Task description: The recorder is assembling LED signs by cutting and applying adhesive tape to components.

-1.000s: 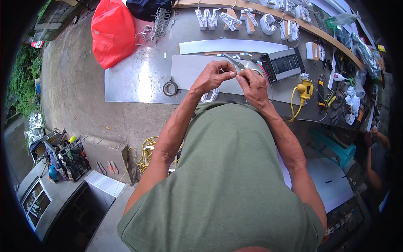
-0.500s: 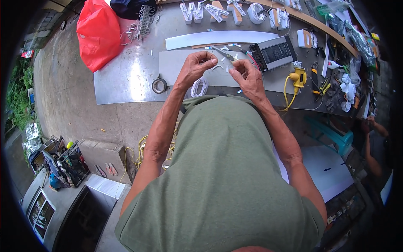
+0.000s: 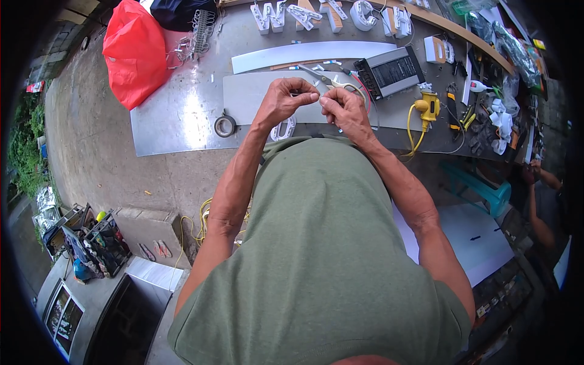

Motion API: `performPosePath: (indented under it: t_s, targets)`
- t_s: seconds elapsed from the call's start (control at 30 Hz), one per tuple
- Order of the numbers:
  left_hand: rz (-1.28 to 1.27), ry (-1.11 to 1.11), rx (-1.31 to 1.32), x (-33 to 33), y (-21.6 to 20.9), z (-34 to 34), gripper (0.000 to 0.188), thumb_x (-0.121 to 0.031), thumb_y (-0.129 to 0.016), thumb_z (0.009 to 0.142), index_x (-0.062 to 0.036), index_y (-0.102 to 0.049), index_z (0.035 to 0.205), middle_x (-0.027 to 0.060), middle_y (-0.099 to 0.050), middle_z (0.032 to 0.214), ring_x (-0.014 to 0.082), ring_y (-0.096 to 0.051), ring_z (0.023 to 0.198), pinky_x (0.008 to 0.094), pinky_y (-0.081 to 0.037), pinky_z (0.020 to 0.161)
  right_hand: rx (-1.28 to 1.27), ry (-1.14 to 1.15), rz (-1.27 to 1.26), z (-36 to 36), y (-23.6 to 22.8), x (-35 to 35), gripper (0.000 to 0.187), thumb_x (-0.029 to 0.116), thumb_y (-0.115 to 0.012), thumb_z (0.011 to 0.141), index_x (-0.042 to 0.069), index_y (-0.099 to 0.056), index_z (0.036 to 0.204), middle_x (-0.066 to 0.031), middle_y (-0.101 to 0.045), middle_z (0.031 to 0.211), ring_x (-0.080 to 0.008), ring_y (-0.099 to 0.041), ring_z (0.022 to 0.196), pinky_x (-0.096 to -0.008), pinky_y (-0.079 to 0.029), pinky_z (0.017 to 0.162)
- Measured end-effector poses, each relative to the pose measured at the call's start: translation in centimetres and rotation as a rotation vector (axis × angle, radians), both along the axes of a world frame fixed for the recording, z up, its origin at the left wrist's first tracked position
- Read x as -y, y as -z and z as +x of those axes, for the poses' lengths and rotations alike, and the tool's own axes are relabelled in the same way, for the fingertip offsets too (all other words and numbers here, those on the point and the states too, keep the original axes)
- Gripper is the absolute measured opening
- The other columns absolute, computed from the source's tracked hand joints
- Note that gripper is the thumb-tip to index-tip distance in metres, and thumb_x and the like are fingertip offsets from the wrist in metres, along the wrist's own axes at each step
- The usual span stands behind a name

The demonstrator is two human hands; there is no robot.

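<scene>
Above the grey sheet (image 3: 243,100) on the metal table, both hands are closed in pinches, their fingertips almost meeting. My left hand (image 3: 285,103) has thumb and forefinger pressed together; whatever they pinch is too small to make out. My right hand (image 3: 348,115) faces it in a similar pinch, its contents hidden too. Just past the fingers lie scissors (image 3: 315,74), partly covered by the right hand. A white channel letter (image 3: 283,129) rests by the table's near edge, below my left hand. Left of it is a roll of tape (image 3: 225,126).
A black power supply box (image 3: 392,72) with wires stands right of the hands, near a yellow connector (image 3: 430,106) on a cord. Several white letters (image 3: 304,18) line the back. A red bag (image 3: 135,55) sits far left. Tools and scraps (image 3: 502,121) crowd the right.
My hands have come closer together, the right moving left until the fingertips nearly touch. The whole table view has shifted slightly left.
</scene>
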State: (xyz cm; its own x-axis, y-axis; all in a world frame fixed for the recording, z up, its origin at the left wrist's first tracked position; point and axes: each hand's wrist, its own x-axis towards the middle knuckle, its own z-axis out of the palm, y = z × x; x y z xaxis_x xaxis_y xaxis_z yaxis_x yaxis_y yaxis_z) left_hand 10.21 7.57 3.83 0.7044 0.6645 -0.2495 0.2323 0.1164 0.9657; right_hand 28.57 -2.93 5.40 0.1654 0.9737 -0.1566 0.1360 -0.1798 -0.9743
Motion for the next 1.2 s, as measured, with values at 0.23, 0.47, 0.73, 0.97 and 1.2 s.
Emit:
performPosePath:
  t_s: [0.23,0.47,0.73,0.97,1.2]
  targets:
    - [-0.182,-0.072,0.131,0.6,-0.5,-0.1,0.024,-0.022,-0.073,0.093,0.0006,-0.077,0.101,0.0046,-0.072,0.084,0.0113,-0.063,0.081,0.0290,-0.050,0.078,-0.498,0.007,-0.408,1.5,-0.8,0.8,0.018,0.021,-0.067,0.098,0.003,-0.066,0.093,-0.0027,-0.066,0.074,-0.0103,-0.061,0.058,-0.0243,-0.045,0.048]
    - [-0.217,0.061,0.118,0.0,-1.2,-0.5,0.024,-0.023,-0.069,0.091,0.0002,-0.076,0.092,0.0055,-0.071,0.081,0.0110,-0.056,0.074,0.0272,-0.046,0.073,0.526,-0.103,0.366,2.1,-2.3,-1.0,0.028,0.009,-0.074,0.084,0.011,-0.070,0.112,-0.0054,-0.064,0.110,-0.0252,-0.062,0.101,-0.0369,-0.052,0.087]
    - [-0.253,0.123,0.076,0.1,-1.9,-0.9,0.019,-0.018,-0.073,0.087,-0.0007,-0.077,0.092,0.0053,-0.071,0.081,0.0123,-0.057,0.077,0.0297,-0.047,0.076,0.746,-0.348,0.504,2.0,-2.6,-0.9,0.010,0.013,-0.072,0.086,0.005,-0.068,0.091,-0.0049,-0.063,0.093,-0.0244,-0.059,0.092,-0.0367,-0.047,0.077]
    - [0.290,0.166,-0.068,1.0,-0.9,-0.1,0.021,-0.022,-0.084,0.075,-0.0141,-0.082,0.094,0.0068,-0.072,0.081,0.0219,-0.061,0.084,0.0363,-0.050,0.075,-0.047,-0.057,-0.326,1.0,-1.3,1.6,0.017,0.017,-0.071,0.088,0.002,-0.064,0.083,0.0008,-0.058,0.071,-0.0134,-0.053,0.062,-0.0312,-0.043,0.056]
    - [0.502,0.120,-0.029,2.0,-0.7,0.4,0.019,-0.012,-0.085,0.070,-0.0137,-0.082,0.089,0.0026,-0.072,0.078,0.0183,-0.061,0.084,0.0332,-0.053,0.075,-0.632,0.018,-0.647,1.9,0.2,2.2,0.014,0.014,-0.073,0.085,0.004,-0.064,0.084,0.0015,-0.056,0.070,-0.0058,-0.045,0.054,-0.0207,-0.029,0.043]
